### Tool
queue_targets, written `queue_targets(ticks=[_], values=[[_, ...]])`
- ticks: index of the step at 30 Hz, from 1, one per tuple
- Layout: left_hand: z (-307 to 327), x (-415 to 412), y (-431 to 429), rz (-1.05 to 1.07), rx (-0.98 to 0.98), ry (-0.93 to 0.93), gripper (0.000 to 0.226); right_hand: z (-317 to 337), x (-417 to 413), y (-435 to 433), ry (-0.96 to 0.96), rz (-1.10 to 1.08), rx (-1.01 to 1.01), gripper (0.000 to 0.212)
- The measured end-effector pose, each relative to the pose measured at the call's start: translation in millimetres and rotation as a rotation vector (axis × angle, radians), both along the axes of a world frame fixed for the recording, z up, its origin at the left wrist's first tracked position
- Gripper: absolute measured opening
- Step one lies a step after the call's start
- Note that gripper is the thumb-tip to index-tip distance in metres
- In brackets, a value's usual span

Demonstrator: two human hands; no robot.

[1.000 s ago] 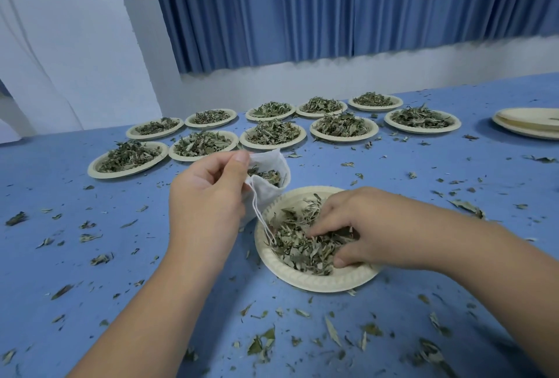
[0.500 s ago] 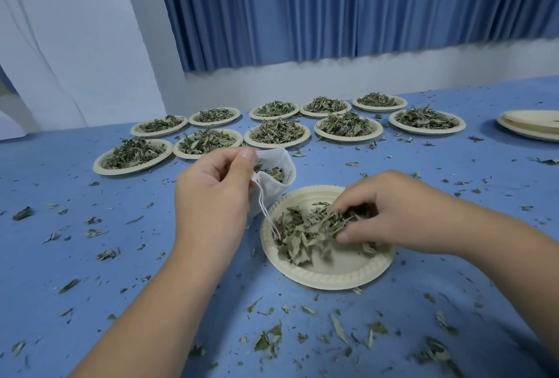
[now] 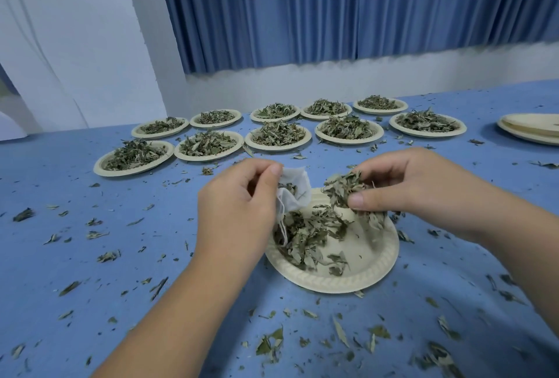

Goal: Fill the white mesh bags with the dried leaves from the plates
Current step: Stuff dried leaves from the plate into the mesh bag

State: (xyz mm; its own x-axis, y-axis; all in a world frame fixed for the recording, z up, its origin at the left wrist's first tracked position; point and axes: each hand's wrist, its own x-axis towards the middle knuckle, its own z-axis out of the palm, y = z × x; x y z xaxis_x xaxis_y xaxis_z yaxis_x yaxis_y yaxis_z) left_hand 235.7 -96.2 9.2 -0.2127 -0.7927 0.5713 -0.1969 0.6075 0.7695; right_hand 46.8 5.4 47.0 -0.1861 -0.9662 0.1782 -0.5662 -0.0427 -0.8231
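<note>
Blue, matte covering spreads over the counter (image 3: 60, 256), littered with curled leaf scraps. At its middle, the left hand (image 3: 239, 208) pinches the rim of the white mesh bag (image 3: 295, 193) between thumb and fingers, holding its soft, crumpled mouth open above the far edge of the near plate (image 3: 372, 275) (a thin drawstring (image 3: 282, 226) dangles beneath it). The right hand (image 3: 423, 190), just beside the bag, has thumb and fingers curled round a clump of dried leaves (image 3: 344, 187), grey-green and brittle, held above the plate. Loose leaves (image 3: 305, 235) cover the left half of that round, cream paper plate with its ridged rim. Farther back, ten heaped plates (image 3: 278, 135) stand in two rows, and a stack of empty plates (image 3: 532, 129) sits at the far right. Pleated blue curtains (image 3: 332, 8) hang behind.
</note>
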Motion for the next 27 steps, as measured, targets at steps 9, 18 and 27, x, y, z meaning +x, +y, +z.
queue_targets(ticks=[9, 18, 27], values=[[0, -11, 12, -0.022, -0.256, -0.202, 0.014, -2, 27, -6, 0.36, -0.239, 0.027, 0.03], [-2, -16, 17, -0.087, -0.216, -0.235, 0.016, -9, 49, -12, 0.714, -0.274, 0.1, 0.017], [-1, -18, 21, -0.134, -0.095, -0.22, 0.017, -8, 56, -15, 0.777, -0.21, 0.039, 0.012]])
